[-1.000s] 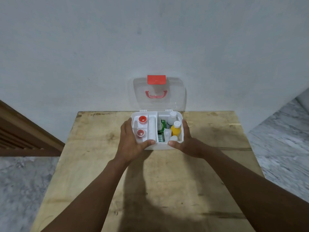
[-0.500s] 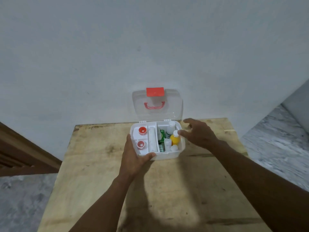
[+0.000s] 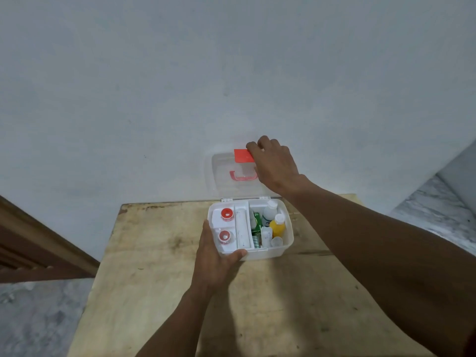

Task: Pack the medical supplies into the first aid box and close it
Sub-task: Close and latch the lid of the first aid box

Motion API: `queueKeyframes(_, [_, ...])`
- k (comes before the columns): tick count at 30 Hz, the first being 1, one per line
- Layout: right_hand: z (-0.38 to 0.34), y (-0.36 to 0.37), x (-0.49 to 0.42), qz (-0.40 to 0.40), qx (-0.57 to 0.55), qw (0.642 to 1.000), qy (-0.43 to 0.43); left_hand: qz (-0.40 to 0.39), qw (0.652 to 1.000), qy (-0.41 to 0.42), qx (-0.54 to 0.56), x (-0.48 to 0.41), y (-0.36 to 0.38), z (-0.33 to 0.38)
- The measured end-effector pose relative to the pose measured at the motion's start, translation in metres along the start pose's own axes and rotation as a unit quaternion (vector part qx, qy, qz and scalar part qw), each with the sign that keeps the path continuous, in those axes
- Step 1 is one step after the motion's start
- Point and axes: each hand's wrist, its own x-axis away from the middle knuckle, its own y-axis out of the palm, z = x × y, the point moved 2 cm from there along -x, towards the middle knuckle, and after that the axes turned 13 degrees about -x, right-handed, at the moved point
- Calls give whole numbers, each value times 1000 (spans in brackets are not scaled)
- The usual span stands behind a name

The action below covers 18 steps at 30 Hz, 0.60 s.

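A white first aid box (image 3: 288, 243) stands at the far edge of a wooden table (image 3: 159, 266). Its clear lid (image 3: 221, 176) is upright against the wall, with a red latch (image 3: 241, 155) and a red handle (image 3: 240, 176). Inside are two red-capped tape rolls (image 3: 226, 214) in a white tray, a yellow bottle (image 3: 278, 225), a white bottle (image 3: 270, 211) and a green packet (image 3: 256, 222). My left hand (image 3: 213, 256) grips the box's front left corner. My right hand (image 3: 273, 163) holds the lid's top edge beside the latch.
A pale wall rises right behind the table. A brown wooden structure (image 3: 31, 248) stands to the left. Grey marble floor (image 3: 432, 215) shows on both sides of the table.
My right hand has left the box's right side and risen to the top of the upright lid. My left hand keeps its hold on the box. The view has tilted upward.
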Motion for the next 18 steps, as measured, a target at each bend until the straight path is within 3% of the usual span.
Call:
queueKeyframes(4, [6, -1, -5, 4, -11, 1000, -21, 3, 1000, 4, 4, 1, 0, 7])
queueKeyframes(8, [9, -15, -1, 5, -103, 994, -20, -11, 1000, -9, 5, 3, 0, 12])
queueKeyframes(18, [4, -35, 59, -111, -260, 959, 5, -40, 991, -130, -7, 3, 7, 2])
